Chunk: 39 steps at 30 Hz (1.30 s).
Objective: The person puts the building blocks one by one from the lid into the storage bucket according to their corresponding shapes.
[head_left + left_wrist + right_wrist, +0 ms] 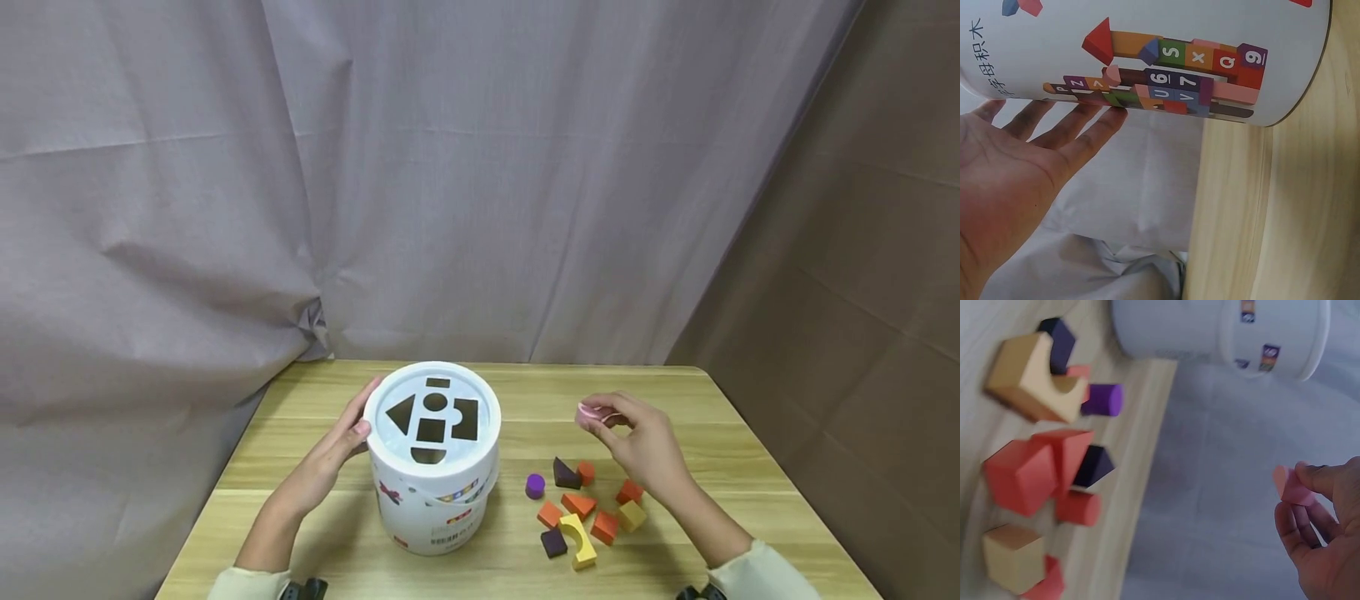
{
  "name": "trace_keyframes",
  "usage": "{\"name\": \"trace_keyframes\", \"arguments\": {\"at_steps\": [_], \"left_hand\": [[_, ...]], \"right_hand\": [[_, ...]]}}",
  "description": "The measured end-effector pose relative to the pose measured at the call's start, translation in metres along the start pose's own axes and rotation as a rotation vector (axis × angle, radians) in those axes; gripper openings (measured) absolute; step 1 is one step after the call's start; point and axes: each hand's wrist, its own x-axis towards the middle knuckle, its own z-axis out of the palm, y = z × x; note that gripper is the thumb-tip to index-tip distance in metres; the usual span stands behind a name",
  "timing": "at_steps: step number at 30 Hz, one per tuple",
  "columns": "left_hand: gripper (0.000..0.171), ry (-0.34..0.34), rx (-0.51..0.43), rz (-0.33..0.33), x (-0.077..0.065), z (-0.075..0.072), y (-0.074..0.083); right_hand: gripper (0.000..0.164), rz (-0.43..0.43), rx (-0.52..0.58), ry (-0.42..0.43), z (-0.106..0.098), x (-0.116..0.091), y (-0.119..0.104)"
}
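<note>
A white bucket stands upright on the wooden table, its lid cut with several shaped holes. My left hand rests on the bucket's left side, thumb near the rim. In the left wrist view its fingers lie extended along the printed wall. Off to the right of the bucket, my right hand pinches a small pink block between thumb and fingertips, raised above the table. The right wrist view shows a rounded face on this pink block.
Several loose blocks lie right of the bucket: a yellow arch, a purple cylinder, a dark triangle, a dark block, a yellow cube and orange-red pieces. Grey curtain hangs behind the table.
</note>
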Motion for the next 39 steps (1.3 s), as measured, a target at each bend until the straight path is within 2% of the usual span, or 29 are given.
{"name": "trace_keyframes", "arguments": {"at_steps": [9,23,36,39], "left_hand": [[0.063,-0.002,0.004,0.008,0.0,-0.001,0.0],[0.062,0.003,-0.013,0.005,0.002,0.001,0.005],[0.063,0.02,-0.028,-0.021,0.004,0.002,0.003],[0.062,0.021,-0.026,-0.022,0.004,0.001,0.003]], "right_hand": [[0.029,-0.056,0.125,-0.041,-0.006,0.013,-0.038],[0.031,-0.139,0.219,-0.097,-0.001,0.031,-0.068],[0.033,-0.19,0.2,-0.136,0.009,0.052,-0.096],[0.033,-0.201,0.225,-0.143,0.015,0.055,-0.101]]}}
